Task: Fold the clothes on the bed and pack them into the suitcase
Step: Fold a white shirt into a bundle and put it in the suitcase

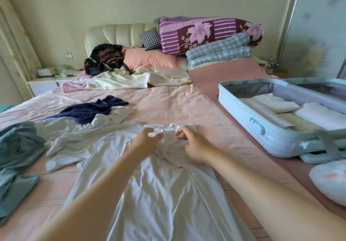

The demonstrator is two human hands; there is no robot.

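A person's left hand (148,139) and right hand (192,145) both pinch the bunched collar end of a white shirt (153,194), fingers curled into the cloth. The hands are close together, and the shirt runs back toward the camera between the forearms. It lies creased but mostly flat on the bed (177,106), on a pink checked sheet.

Just left of it lie a second white garment (74,134), a navy garment (93,108) partly over that one, and a teal garment (16,143) at the bed's left edge. To the right an open pale blue suitcase (262,136) rests on the bed, with folded white clothes (318,117) inside. A black backpack (104,59), a pink pillow (149,57) and a purple floral quilt (206,33) sit by the headboard (116,33).
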